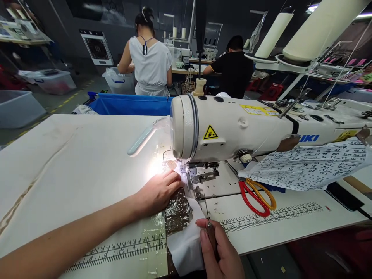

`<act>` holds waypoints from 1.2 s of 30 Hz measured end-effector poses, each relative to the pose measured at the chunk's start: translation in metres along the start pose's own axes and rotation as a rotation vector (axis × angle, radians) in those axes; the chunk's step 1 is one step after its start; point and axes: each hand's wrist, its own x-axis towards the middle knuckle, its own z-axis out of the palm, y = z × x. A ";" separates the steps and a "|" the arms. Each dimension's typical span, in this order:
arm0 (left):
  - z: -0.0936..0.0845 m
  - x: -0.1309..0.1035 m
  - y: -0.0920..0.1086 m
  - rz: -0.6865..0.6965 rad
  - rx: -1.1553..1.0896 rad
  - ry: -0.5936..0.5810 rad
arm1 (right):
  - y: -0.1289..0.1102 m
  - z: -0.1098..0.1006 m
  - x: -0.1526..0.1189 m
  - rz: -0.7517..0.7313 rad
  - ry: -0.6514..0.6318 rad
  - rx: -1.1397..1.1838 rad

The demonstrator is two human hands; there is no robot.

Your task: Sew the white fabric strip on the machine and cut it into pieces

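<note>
Right hand point(224, 250), mine, grips wooden-handled awl point(212, 237); white fabric point(186, 248) on its left, running forward beside palm-down left hand point(159, 190) (grip: cannot tell). Best held flat, fingers clear of industrial sewing machine point(223, 131) ahead.

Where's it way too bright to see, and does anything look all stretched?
Head view: white glare by the sewing machine, beside the left hand, hides detail; head view: the brown strip glints; head view: the big thread cone looks stretched, perhaps by a wide lens.
</note>
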 end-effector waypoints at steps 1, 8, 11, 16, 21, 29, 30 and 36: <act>0.001 0.000 0.000 0.009 0.015 0.001 | 0.000 0.000 0.001 -0.002 -0.010 0.000; 0.001 0.003 -0.001 -0.046 0.193 -0.039 | -0.010 0.005 0.015 -0.060 -0.063 0.020; -0.001 0.003 0.000 -0.059 0.155 -0.009 | -0.013 0.006 0.019 -0.070 -0.070 0.017; 0.000 0.000 -0.001 0.010 0.027 0.022 | -0.012 0.007 0.021 -0.097 -0.071 0.010; 0.001 0.001 -0.002 0.017 0.134 -0.042 | -0.012 0.008 0.025 -0.121 -0.088 -0.012; -0.001 0.005 -0.001 -0.022 0.250 -0.084 | -0.014 0.011 0.030 -0.161 -0.074 -0.059; 0.000 0.005 -0.001 -0.024 0.248 -0.084 | -0.013 0.011 0.029 -0.166 -0.076 -0.070; 0.001 0.004 0.001 -0.045 0.245 -0.092 | -0.016 0.012 0.027 -0.359 -0.055 -0.130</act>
